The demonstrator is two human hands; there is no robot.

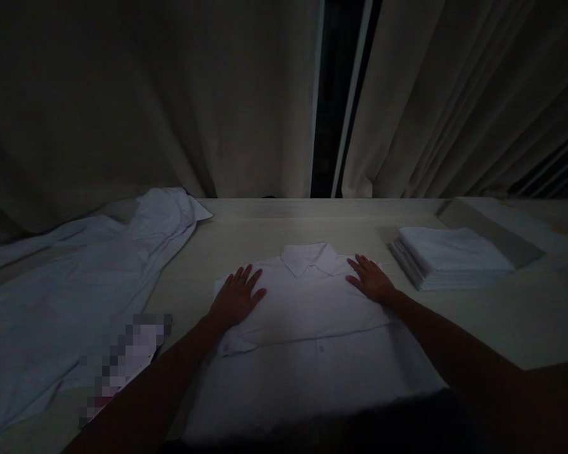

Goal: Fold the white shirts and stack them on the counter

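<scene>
A white collared shirt [307, 309] lies on the pale table in front of me, its collar toward the far side and a sleeve laid across its body. On the shirt's left shoulder area my left hand [236, 296] rests palm down with its fingers spread. My right hand [372, 280] lies on the opposite shoulder, fingers also spread and flat. Neither hand grips anything. The shirt's lower part reaches the near edge, where it falls into dark shadow.
Loose white garments [89, 277] spread over the left side. Near my left forearm lies a blurred, pixelated flat item [135, 356]. A folded white stack [454, 252] sits at the right, beside an open box-like sheet [497, 230]. Curtains [255, 94] hang behind the table [255, 227].
</scene>
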